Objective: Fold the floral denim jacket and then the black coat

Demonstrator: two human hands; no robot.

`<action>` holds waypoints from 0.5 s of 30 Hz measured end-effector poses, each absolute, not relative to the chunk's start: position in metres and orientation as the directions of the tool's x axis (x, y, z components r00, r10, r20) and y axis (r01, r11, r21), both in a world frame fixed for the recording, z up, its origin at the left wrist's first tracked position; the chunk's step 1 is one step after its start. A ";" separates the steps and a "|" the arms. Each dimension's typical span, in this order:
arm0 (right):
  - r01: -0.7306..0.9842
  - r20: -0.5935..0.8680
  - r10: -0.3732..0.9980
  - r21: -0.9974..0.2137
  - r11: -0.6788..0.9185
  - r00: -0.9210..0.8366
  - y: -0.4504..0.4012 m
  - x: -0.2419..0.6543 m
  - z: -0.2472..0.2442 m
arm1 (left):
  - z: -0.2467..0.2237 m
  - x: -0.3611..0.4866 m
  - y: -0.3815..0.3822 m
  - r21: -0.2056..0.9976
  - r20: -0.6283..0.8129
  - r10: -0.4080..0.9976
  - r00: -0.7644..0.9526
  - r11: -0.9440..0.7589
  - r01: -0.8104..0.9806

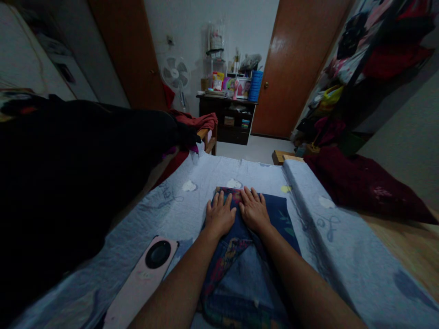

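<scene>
A dark blue garment with a coloured leaf and flower print [279, 212] lies folded on the bed, its exact kind unclear. Both hands press flat on its far part. My left hand [220, 215] rests palm down on the left side, fingers stretched forward. Close beside it, my right hand [254, 211] lies palm down with fingers spread. Nearer to me, a paler denim-like blue patch of the cloth [252, 278] shows between my forearms. Left of my left forearm, a pink phone [140, 278] with a round black camera ring lies on the sheet.
The bed has a light blue patterned sheet [171, 201]. Black cloth [85, 183] is heaped at the left. A maroon pillow [373, 183] lies at the right. Beyond the bed stand a dark cabinet [226, 132], a white fan [175, 73] and a wooden door [295, 68].
</scene>
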State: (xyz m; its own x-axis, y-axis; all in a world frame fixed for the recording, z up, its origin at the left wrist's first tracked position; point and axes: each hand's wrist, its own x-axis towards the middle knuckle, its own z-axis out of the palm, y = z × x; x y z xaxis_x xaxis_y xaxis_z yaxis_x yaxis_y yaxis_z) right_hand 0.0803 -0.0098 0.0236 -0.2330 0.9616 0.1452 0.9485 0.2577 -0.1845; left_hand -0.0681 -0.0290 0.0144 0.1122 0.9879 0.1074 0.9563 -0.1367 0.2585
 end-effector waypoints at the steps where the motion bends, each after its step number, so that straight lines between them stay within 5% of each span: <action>1: 0.949 0.147 0.962 -0.184 0.256 -0.231 -0.009 0.080 0.023 | 0.014 -0.068 -0.029 0.256 0.101 0.989 0.112 -0.134 0.957; 15: 0.952 0.027 0.996 -0.290 0.095 -0.091 -0.019 0.107 0.022 | 0.016 -0.066 -0.033 0.226 0.148 0.985 0.092 -0.124 0.966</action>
